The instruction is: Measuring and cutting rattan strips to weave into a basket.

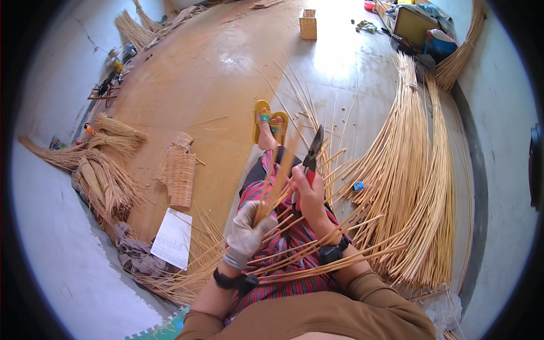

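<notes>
My left hand (247, 231), in a pale glove, is closed around a tan wicker piece (281, 173), which is smeared by motion and seen nearly edge-on. Loose canes (340, 262) spread from about it across my lap, over a red striped cloth (296, 241). Bare and to the right of it, my right hand (309, 195) grips dark-jawed cutting pliers (315, 146) with red handles. The jaws point up and away from me, apart from the wicker piece. Whether the jaws are parted is hard to make out.
Long cane bundles (396, 170) lie on the right, with a blue tape measure (358, 186) on them. To the left are a woven panel (180, 175), a written sheet (171, 238) and shorter bundles (105, 181). A wicker basket (308, 25) stands far off.
</notes>
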`<state>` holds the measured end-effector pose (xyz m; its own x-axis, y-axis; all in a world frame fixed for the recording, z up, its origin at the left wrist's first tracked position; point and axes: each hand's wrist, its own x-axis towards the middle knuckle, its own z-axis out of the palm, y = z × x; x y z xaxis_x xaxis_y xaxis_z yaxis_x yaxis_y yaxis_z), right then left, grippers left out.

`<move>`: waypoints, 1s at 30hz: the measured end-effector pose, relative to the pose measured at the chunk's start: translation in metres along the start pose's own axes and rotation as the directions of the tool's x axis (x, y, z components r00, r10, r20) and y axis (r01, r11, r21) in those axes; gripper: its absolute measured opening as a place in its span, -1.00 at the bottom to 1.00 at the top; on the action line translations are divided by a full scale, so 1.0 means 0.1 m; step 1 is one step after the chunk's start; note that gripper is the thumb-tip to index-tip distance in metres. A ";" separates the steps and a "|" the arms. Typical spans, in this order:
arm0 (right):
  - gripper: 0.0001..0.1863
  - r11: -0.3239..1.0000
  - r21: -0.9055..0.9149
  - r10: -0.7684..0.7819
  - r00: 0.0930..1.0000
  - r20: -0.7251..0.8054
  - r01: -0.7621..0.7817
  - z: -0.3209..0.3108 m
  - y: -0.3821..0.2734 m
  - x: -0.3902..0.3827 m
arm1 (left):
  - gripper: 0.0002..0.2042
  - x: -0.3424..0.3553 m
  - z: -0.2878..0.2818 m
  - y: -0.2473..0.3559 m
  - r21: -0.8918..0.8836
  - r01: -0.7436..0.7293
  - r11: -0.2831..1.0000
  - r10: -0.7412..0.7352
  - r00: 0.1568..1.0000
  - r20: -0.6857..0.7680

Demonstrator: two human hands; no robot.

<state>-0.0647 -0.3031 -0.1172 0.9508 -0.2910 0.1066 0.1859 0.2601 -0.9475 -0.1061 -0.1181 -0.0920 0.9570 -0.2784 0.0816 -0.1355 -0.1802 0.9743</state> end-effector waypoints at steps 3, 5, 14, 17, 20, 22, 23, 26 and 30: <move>-0.80 0.979 0.205 0.012 1.000 0.015 -0.014 -0.01 -0.17 -0.07 | -0.69 0.17 0.00 -0.11 0.121 -0.114 0.986 0.136 0.973 -0.187; -0.76 0.999 0.013 -0.034 0.999 0.032 0.033 -0.03 -0.27 -0.05 | -0.63 0.19 0.08 -0.02 0.454 -0.227 0.862 0.351 0.913 -0.209; -0.72 0.985 -0.143 0.109 0.987 0.117 -0.092 -0.25 0.00 0.13 | -0.60 -0.59 0.22 0.20 0.298 0.192 0.935 -0.351 0.613 0.708; -0.71 0.966 -0.240 0.126 0.983 0.131 -0.092 -0.30 0.13 0.14 | -0.66 -0.55 0.17 0.18 0.124 0.438 0.890 -0.383 0.573 0.724; -0.71 0.964 -0.241 0.143 0.983 0.120 -0.111 -0.42 0.36 0.19 | -0.70 -0.52 0.09 0.08 0.034 0.467 0.883 -0.333 0.575 0.747; -0.69 0.974 -0.174 0.169 0.977 0.128 -0.145 -0.45 0.41 0.17 | -0.61 -0.55 0.00 0.11 -0.088 0.542 0.836 -0.277 0.555 0.784; -0.68 0.979 -0.129 0.178 0.974 0.143 -0.160 -0.47 0.43 0.17 | -0.58 -0.55 -0.02 0.14 -0.120 0.472 0.873 -0.199 0.570 0.797; -0.66 0.977 -0.105 0.200 0.965 0.167 -0.184 -0.54 0.45 0.15 | -0.40 -0.48 0.02 0.25 0.225 0.238 0.945 -0.304 0.382 0.873; -0.66 0.963 -0.219 0.194 0.970 0.144 -0.160 -0.48 0.47 0.18 | -0.67 -0.65 0.09 0.20 -0.095 0.526 0.845 -0.160 0.419 0.894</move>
<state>-0.0504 -0.3403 -0.1744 0.9944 -0.0989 -0.0369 -0.0274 0.0956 -0.9950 -0.1733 -0.1119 -0.0801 0.1933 -0.9310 -0.3097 0.4131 -0.2091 0.8863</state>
